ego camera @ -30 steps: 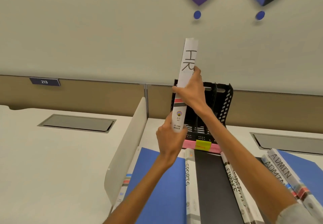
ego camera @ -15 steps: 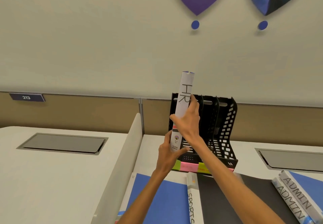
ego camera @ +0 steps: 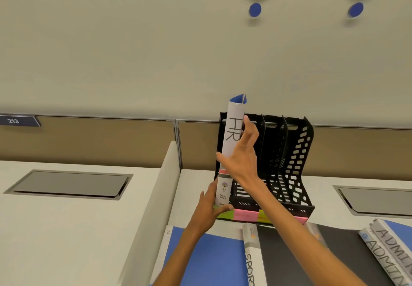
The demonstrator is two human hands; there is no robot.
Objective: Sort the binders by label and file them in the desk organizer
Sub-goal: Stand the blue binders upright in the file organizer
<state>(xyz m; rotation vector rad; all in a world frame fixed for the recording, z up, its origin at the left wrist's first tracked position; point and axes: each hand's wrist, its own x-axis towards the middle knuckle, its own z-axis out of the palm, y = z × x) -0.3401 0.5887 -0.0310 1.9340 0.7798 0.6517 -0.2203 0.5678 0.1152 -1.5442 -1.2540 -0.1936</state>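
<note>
The HR binder (ego camera: 231, 152) stands upright, spine toward the person, at the 9 o'clock slot of the organizer (ego camera: 289, 163). Its foot is at the slot's front lip; whether it is fully seated cannot be told. The left hand (ego camera: 211, 207) grips the spine's lower end, thumb across the front, probably to carry the weight and steer the foot. The right hand (ego camera: 240, 158) pinches the binder higher up, thumb at 9 o'clock and fingers at 3 o'clock, likely to hold it vertical between the dividers. Coloured labels (ego camera: 245, 215) along the organizer's front edge mark the slots. The SPORTS binder (ego camera: 250, 259) and ADMIN binders (ego camera: 388, 252) lie flat on the worktop (ego camera: 196, 187) at the organizer's 5 to 6 o'clock, spines readable for sorting.
</note>
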